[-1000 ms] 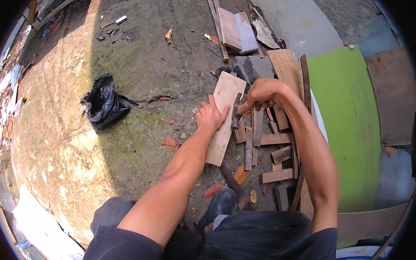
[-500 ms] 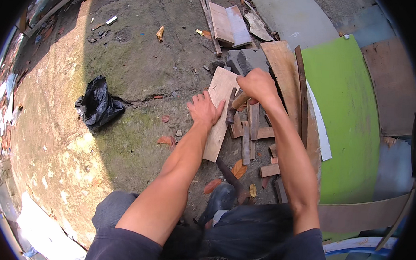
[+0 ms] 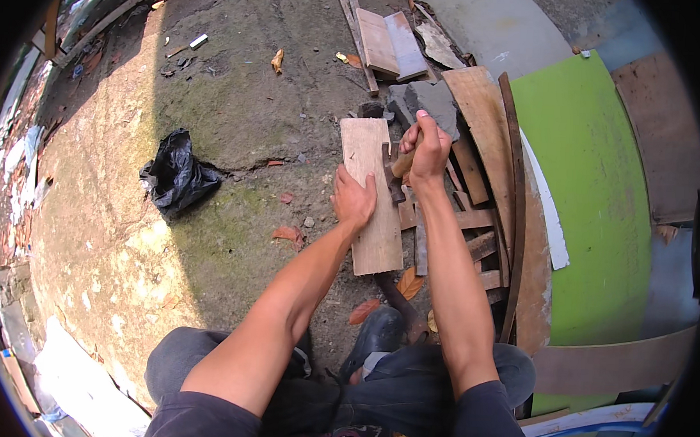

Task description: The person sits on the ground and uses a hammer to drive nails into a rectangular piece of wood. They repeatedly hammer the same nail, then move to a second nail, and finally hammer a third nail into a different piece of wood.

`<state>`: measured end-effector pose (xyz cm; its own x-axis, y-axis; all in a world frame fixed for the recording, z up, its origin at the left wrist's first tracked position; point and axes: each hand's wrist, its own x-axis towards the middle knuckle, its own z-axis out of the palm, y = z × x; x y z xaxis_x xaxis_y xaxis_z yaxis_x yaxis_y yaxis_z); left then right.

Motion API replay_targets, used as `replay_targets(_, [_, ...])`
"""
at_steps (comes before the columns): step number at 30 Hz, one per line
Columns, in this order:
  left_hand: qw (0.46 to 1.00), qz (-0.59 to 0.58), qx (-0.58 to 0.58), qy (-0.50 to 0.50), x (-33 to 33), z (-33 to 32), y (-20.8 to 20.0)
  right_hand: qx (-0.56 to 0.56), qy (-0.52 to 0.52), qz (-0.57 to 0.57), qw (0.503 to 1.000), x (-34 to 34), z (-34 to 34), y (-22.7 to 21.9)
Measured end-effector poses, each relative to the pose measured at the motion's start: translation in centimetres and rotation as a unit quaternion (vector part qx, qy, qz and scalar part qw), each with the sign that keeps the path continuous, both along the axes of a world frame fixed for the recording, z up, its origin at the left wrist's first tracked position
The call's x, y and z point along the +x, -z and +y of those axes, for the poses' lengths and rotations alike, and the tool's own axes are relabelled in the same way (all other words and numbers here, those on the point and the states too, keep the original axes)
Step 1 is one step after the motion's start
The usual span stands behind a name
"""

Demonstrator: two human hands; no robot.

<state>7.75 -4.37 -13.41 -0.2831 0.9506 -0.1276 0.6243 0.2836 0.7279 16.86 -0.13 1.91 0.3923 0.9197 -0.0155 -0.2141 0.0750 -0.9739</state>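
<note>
Head view, plank (image 3: 381, 235) under loosely spread left fingers (image 3: 344, 179), hammer handle (image 3: 402, 165) wrapped in right fingers (image 3: 409, 137)

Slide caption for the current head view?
Left hand on a pale rectangular wooden board; right hand gripping a wooden-handled dark metal hammer near the board's right edge.

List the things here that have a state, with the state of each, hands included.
Left hand, open, laid over the pale board
Right hand, closed, gripping the hammer by its handle
Pale board, unpainted, in one piece
Hammer, held, its head at the board's right edge
Black plastic bag, crumpled, on the ground
Wood offcuts, loose, piled unevenly
Green panel, scuffed
</note>
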Motion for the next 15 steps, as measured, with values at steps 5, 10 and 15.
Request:
replay_targets(5, [0.98,-0.101,-0.173,0.013,-1.5,3.7,-2.6,-0.007,-0.047,0.008,0.999,1.5,-1.1,0.2])
replay_targets(10, [0.999,-0.018,0.009,0.034,-2.5,12.2,-3.7,0.03,-0.087,0.05,0.995,1.0,-0.8,0.2])
replay_targets(15, [0.917,0.19,0.02,0.349,-0.2,16.8,-4.6,0.021,-0.106,-0.005,0.994,0.8,-0.4,0.0])
